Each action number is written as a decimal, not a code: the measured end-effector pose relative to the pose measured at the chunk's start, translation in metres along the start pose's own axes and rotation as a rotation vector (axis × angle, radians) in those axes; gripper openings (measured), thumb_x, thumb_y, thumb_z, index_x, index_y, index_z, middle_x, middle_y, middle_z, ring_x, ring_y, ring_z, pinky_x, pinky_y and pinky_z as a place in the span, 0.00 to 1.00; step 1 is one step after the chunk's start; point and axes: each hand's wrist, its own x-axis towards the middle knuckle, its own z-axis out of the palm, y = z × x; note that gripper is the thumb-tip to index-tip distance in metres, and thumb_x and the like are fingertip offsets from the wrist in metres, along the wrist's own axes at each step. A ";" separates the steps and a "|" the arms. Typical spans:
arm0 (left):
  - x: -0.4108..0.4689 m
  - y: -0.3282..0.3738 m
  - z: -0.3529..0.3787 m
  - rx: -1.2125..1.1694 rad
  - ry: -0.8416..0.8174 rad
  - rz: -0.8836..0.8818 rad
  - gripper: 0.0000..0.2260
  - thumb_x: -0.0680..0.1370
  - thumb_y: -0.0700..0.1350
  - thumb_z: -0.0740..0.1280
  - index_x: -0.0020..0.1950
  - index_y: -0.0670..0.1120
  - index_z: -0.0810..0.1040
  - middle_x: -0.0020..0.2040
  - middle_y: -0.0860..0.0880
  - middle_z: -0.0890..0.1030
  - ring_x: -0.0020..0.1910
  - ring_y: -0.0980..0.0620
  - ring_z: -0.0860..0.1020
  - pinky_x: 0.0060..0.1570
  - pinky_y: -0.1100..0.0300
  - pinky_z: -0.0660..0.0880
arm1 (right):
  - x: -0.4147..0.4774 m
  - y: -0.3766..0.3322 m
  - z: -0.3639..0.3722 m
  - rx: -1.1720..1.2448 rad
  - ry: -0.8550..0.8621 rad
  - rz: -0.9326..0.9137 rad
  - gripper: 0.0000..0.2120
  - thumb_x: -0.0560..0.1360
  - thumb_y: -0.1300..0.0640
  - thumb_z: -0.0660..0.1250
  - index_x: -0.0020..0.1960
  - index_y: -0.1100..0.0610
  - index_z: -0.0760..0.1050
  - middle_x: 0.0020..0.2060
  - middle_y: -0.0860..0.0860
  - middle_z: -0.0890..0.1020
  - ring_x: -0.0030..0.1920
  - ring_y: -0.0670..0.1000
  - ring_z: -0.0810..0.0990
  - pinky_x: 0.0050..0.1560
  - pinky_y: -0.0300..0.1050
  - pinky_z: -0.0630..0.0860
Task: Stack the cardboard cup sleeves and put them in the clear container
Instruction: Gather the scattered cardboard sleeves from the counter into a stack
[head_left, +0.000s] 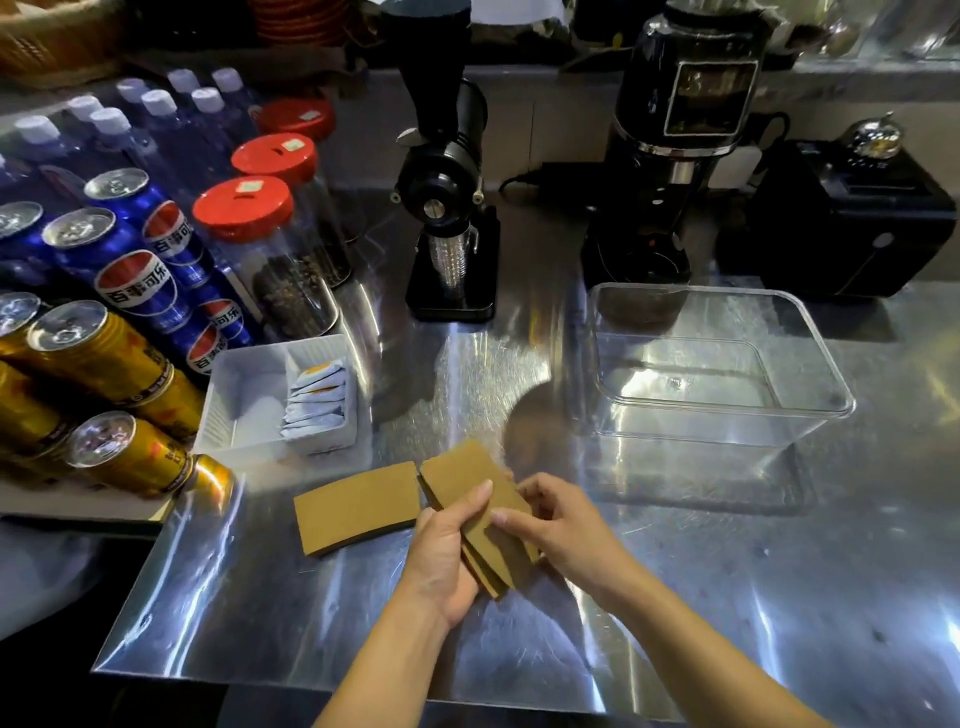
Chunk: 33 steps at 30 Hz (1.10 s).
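Note:
A small stack of flat brown cardboard cup sleeves (470, 486) is held just above the steel counter between both hands. My left hand (447, 556) grips its near left edge, thumb on top. My right hand (556, 525) pinches its right edge with the fingertips. One more sleeve (356, 506) lies flat on the counter just left of the stack, touching no hand. The clear container (727, 410) stands empty to the upper right, about a hand's width beyond my right hand.
A white tray (234, 410) with sachets sits left of the sleeves. Cola and gold cans (119, 452) are stacked at far left, red-lidded jars (270, 249) behind them. Two black grinders (449, 208) and a black box (841, 223) line the back. The counter's front edge (363, 686) runs near.

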 end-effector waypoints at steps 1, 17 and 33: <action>-0.001 0.003 -0.003 -0.013 -0.006 0.026 0.18 0.68 0.41 0.70 0.55 0.34 0.78 0.52 0.35 0.80 0.50 0.38 0.80 0.51 0.45 0.78 | 0.002 0.001 0.001 -0.004 0.053 -0.002 0.09 0.69 0.57 0.73 0.42 0.61 0.75 0.34 0.46 0.79 0.35 0.40 0.76 0.36 0.34 0.72; -0.008 0.034 -0.041 -0.097 0.102 0.240 0.12 0.74 0.37 0.59 0.42 0.42 0.83 0.40 0.44 0.83 0.36 0.51 0.82 0.50 0.50 0.75 | 0.038 0.018 0.021 -0.980 0.173 0.075 0.39 0.54 0.36 0.76 0.54 0.56 0.66 0.55 0.54 0.71 0.58 0.57 0.68 0.52 0.49 0.63; -0.009 0.041 -0.023 0.099 0.121 0.124 0.14 0.66 0.48 0.73 0.43 0.38 0.82 0.38 0.41 0.83 0.36 0.45 0.82 0.43 0.47 0.80 | 0.038 -0.008 -0.037 0.050 0.117 -0.123 0.12 0.70 0.67 0.70 0.43 0.51 0.74 0.34 0.59 0.74 0.38 0.55 0.73 0.39 0.48 0.71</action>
